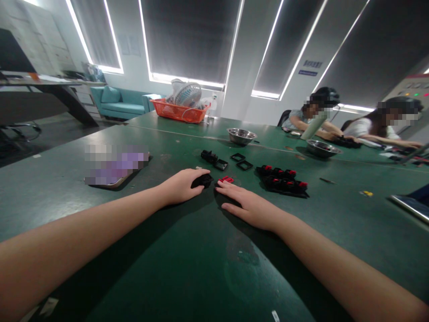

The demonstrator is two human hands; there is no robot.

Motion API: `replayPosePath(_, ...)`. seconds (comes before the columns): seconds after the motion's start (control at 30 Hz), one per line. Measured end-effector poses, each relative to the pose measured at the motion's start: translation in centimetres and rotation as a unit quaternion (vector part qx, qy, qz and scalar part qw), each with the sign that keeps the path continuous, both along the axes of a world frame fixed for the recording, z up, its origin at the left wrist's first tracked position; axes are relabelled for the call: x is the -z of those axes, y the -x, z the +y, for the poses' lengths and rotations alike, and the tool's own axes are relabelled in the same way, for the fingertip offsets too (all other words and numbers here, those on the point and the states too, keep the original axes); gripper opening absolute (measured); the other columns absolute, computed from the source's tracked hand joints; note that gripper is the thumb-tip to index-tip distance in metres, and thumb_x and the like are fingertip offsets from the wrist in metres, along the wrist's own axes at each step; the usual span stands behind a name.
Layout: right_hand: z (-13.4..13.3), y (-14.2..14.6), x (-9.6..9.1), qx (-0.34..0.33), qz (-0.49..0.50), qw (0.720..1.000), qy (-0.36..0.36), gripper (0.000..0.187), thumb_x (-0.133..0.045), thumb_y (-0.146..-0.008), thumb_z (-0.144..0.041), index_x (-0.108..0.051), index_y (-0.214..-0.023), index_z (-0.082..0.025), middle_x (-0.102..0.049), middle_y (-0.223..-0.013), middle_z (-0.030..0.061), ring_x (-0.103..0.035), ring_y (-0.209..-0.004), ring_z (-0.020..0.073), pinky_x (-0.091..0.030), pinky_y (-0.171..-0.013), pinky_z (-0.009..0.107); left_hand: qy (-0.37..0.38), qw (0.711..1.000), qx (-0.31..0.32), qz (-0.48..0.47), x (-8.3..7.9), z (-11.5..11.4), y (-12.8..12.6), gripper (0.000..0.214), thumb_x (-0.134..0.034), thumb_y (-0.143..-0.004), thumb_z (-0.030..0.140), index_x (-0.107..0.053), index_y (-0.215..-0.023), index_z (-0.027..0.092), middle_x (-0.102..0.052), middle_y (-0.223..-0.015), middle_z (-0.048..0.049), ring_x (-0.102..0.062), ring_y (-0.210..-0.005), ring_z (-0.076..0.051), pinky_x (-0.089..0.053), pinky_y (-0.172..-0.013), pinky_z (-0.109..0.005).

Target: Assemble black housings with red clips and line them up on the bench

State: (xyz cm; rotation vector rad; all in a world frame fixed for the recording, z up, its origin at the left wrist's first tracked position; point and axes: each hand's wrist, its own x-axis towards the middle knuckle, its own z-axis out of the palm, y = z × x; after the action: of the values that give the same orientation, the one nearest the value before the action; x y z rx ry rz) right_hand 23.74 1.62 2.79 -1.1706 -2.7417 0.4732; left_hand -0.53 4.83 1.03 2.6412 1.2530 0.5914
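Black plastic shows under the curled fingers (197,172) of the left hand (182,185); they close from above on a small black part (203,180) resting on the green table (187,268). The right hand (250,206) lies flat and slack, holding nothing, its fingertips just beside a little red piece (226,179). That piece looks light, so a careless nudge could flick it away over the smooth top; the fingertip hold on the black part seems shallow, so it might slip or twist. A sweep of the right wrist could knock the nearby block of black parts with red buttons (283,181). The left hand hides most of the black part, so its shape is unclear; I cannot tell whether the right fingertips touch the red piece. The loose black frames (244,165) beyond are too small to read, and the slab (114,167) to the left is blurred.
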Motion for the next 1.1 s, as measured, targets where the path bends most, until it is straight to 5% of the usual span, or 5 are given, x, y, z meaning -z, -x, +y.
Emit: replayPosePath(1.1, 0.11, 0.00, 0.16, 0.000, 0.003, 1.000, -0.001, 0.056, -0.046, -0.094, -0.043, -0.046, -0.144, -0.017, -0.033, -0.156, 0.0124, -0.032, -0.144, 0.0259, -0.026, -0.118, 0.049, 0.003, 1.000, 0.000, -0.001, -0.02, -0.02, -0.04, 0.053, -0.052, -0.086, 0.026, -0.050, -0.137, 0.011, -0.059, -0.136, -0.0124, -0.056, -0.126, -0.024, -0.042, -0.109, -0.037)
